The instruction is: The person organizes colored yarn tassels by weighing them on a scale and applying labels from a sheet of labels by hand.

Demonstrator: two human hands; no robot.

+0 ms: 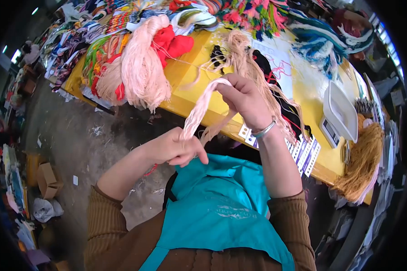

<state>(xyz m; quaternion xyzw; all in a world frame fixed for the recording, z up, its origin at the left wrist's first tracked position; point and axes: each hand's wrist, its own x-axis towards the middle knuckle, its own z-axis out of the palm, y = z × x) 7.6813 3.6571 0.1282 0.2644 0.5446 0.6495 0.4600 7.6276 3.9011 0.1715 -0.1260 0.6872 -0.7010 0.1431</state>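
A bundle of pale pink yarn (200,110) stretches between my hands, above the front edge of the yellow table (176,106). My right hand (245,98) pinches its upper end, where the strands bend over. Lower down and to the left, my left hand (178,148) is closed round the other part, its index finger pointing out to the right. Tan strands (220,126) hang just behind the bundle. Close beyond my right hand lies a long beige yarn hank (242,54), beside black yarn (282,101) and white punched cards (305,156) with threads tied along them.
Thick pink hanks (142,67) and red yarn (172,44) lie at the table's left. A scale with a white tray (340,110) stands on the right, near a golden-brown hank (362,158). Blue-white yarn (319,43) lies at the back. A cardboard box (49,180) sits on the floor.
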